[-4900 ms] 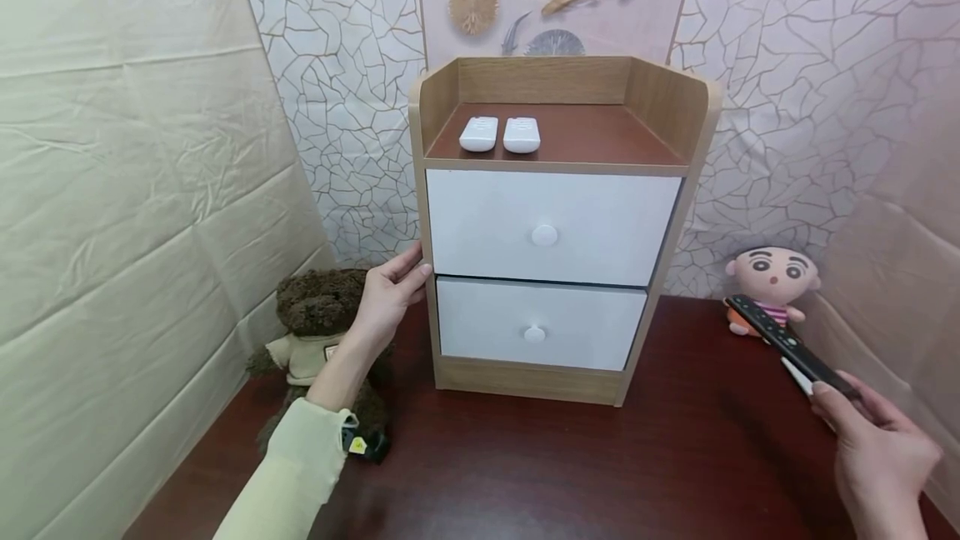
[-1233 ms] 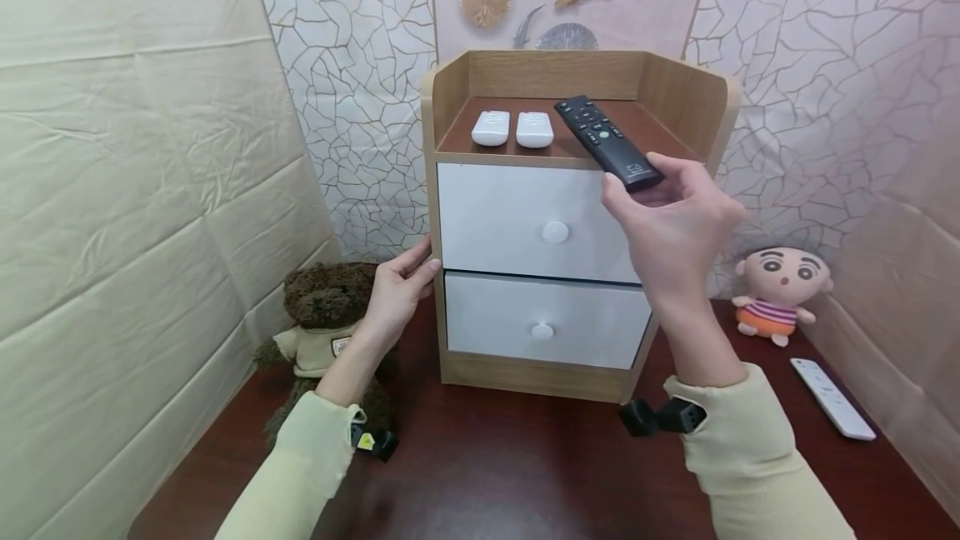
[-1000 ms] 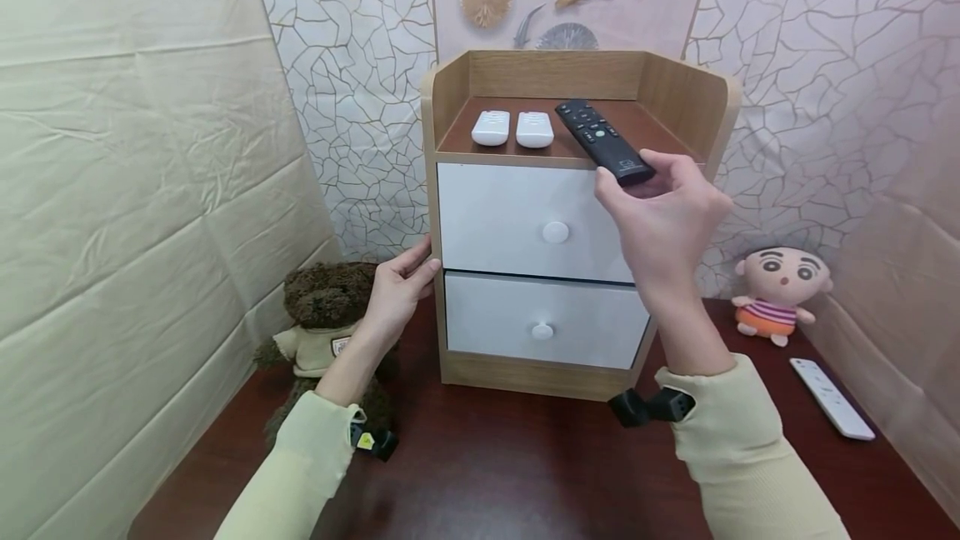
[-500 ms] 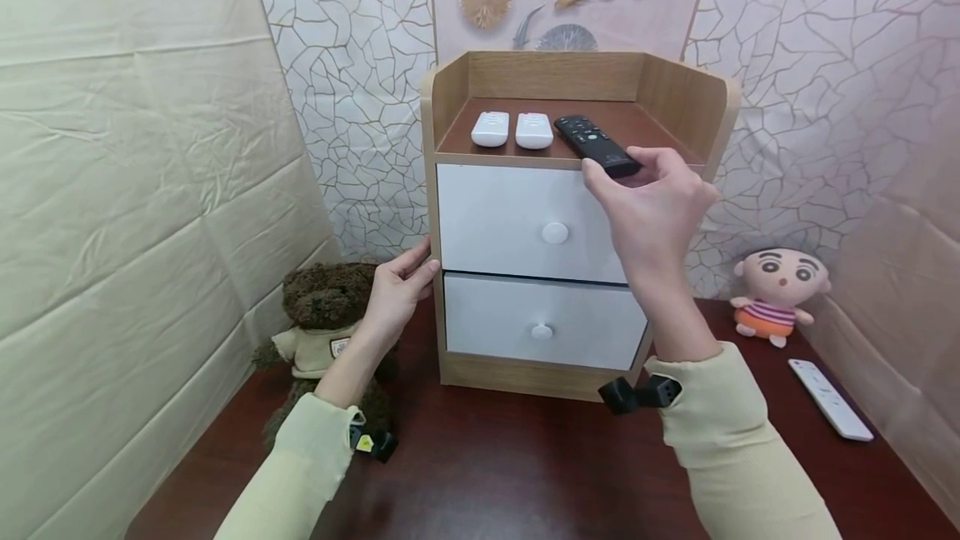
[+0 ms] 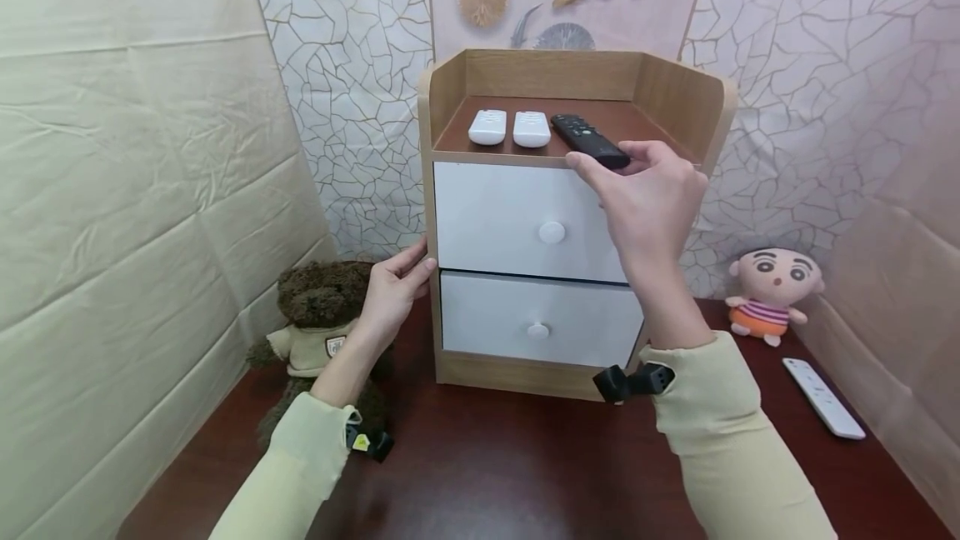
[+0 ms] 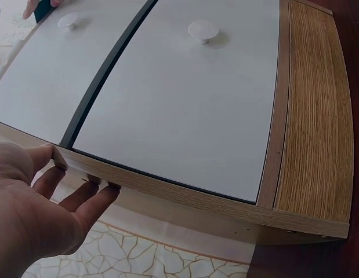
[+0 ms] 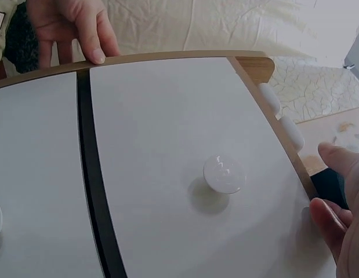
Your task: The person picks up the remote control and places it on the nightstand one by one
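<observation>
My right hand [image 5: 652, 194] pinches the near end of a black remote control [image 5: 585, 138] between thumb and fingers. The remote lies over the brown top shelf of a small wooden cabinet [image 5: 532, 377], its far end low by the shelf surface. Two white remotes [image 5: 487, 127] lie side by side just left of it. My left hand [image 5: 393, 286] rests against the cabinet's left side, its fingers [image 6: 98, 202] on the side panel and the thumb at the front edge. In the right wrist view, the black remote [image 7: 330, 186] is mostly hidden by the right hand.
Two white drawers [image 5: 495, 219] with round knobs are closed. A brown teddy bear [image 5: 311, 348] sits left of the cabinet. At the right are a plush doll [image 5: 772, 290] and a long white remote [image 5: 823, 398] on the dark red table [image 5: 480, 465].
The right hand has brought the black remote from the right side to the shelf, then lowered it beside the white ones. My left hand stays against the cabinet.
</observation>
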Demonstrator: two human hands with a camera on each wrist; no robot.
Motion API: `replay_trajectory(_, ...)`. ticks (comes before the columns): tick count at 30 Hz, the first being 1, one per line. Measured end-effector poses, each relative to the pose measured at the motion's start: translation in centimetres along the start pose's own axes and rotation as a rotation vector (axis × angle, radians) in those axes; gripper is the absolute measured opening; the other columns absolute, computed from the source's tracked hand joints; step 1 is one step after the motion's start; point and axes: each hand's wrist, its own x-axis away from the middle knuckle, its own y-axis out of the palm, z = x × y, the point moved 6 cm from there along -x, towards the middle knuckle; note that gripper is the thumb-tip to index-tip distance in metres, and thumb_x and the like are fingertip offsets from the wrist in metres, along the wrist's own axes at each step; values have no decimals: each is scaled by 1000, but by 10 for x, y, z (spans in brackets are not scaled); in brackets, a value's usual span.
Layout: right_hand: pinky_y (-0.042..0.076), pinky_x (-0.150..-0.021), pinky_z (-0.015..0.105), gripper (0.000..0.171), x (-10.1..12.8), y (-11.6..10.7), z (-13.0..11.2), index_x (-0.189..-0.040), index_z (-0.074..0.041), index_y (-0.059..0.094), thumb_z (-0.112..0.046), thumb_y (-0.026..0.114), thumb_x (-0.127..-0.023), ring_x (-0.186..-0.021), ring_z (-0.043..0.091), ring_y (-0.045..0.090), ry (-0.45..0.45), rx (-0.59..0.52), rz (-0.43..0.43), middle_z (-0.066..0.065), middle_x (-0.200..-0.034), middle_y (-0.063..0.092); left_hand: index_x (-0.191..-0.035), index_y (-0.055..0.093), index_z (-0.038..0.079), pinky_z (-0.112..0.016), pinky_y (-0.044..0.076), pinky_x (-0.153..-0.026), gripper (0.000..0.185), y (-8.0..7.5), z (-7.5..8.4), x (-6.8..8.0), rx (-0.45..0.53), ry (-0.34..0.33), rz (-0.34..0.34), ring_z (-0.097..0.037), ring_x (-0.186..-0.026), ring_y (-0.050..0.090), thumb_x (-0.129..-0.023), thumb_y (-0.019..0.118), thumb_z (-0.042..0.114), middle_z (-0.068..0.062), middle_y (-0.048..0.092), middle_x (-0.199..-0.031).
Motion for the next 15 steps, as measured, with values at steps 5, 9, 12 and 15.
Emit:
replay_trajectory(5,38,-79,28,59,2,1,2,-116,-4,78,-50,88,-79,-82,23,69,9,-26,-42,15,-89,76,-154,46,6,-48,48,-104,51,-1,-1,0,4,-5,2,-27,-136,51,-105,60,9,-11,43,-158)
replay_trajectory(9,42,-74,21,49,6,-5,5,-117,-5,78,-41,86,-85,-79,10,70,-26,-96,-34,13,-92,77,-153,48,7,-49,48,-105,50,-1,-1,0,11,-9,7,-28,-135,53,-105,61,9,-11,45,-157)
replay_trajectory(12,46,-70,16,42,8,-16,6,-116,-6,78,-35,85,-87,-78,-2,66,-61,-115,-14,11,-94,78,-153,49,8,-50,47,-106,49,0,-1,-1,15,-11,5,-28,-135,53,-105,61,10,-10,46,-156)
replay_trajectory(15,52,-75,14,36,6,-27,5,-117,-7,78,-30,84,-89,-81,-3,66,-91,-123,-12,9,-97,78,-153,48,9,-50,47,-105,50,-1,1,-1,16,-7,4,-28,-135,53,-105,61,10,-9,45,-157)
